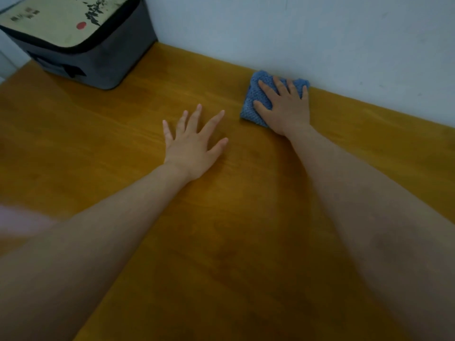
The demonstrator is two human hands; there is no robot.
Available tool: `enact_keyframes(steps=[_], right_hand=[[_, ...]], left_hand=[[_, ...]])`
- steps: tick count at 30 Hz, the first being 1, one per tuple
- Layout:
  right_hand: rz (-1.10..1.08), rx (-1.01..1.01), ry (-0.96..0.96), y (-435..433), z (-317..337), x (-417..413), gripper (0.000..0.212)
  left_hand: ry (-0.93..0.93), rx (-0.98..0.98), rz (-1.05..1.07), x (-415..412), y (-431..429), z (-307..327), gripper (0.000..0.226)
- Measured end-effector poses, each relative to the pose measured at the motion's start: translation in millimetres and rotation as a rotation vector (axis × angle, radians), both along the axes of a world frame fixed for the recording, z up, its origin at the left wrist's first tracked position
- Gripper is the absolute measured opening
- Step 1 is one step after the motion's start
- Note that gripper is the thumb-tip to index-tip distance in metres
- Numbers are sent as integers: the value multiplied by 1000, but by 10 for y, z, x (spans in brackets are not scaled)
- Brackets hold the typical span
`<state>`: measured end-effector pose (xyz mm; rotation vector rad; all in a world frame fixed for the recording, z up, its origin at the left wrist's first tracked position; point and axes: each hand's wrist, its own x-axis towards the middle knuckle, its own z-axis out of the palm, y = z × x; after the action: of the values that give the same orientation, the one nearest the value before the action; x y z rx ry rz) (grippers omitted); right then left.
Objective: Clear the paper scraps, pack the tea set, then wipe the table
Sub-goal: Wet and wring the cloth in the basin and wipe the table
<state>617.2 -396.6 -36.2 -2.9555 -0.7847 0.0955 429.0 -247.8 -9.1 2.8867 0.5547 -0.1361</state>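
The wooden counter (pixel 123 143) fills most of the view, orange-brown with faint plank lines. Its near and side edges run out of the frame, and its lower part lies in dim shadow. Its far edge meets a pale wall (pixel 320 33) that carries a few faint marks.

Both bare forearms reach in from the bottom, cut off above the elbows. A pale, blurred patch (pixel 17 222) sits at the left edge beside the left forearm; what it is cannot be made out.

A grey fabric case (pixel 103 60) stands on the far left corner of the counter, close to the wall. Its top and left side are cropped by the frame. The lid is beige with black trim and shows a dark ink-style drawing, a red dot and some small writing too blurred to read. A dark tab or handle shows on its front wall. The lid is down, so whatever is inside is hidden.

The left hand (pixel 192 148) lies palm down on the bare counter near the middle, fingers straight and spread, holding nothing.

The right hand (pixel 285 107) rests flat on a blue cloth (pixel 256 94), fingers straight and fanned across it, thumb lying over its left part. The cloth is folded into a small pad with a nubby weave, and it sits at the far edge of the counter, touching or just beside the wall. The hand covers its right half.
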Motion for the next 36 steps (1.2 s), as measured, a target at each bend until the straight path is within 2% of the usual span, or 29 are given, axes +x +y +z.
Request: enact_keyframes(steps=[7, 14, 21, 25, 36], right_hand=[[-55, -40, 23, -443, 20, -94, 65], [-12, -45, 38, -511, 47, -658, 63], [115, -45, 62, -497, 38, -1518, 63], [172, -46, 65, -503, 52, -2123, 62], [308, 5, 98, -507, 33, -3909, 61]], left_hand=[[35, -58, 52, -245, -219, 55, 58], [6, -107, 119, -557, -456, 38, 57], [-49, -61, 234, -1097, -578, 37, 56], [-46, -142, 337, -1474, -657, 70, 57], [-64, -141, 413, -2913, -589, 203, 57]])
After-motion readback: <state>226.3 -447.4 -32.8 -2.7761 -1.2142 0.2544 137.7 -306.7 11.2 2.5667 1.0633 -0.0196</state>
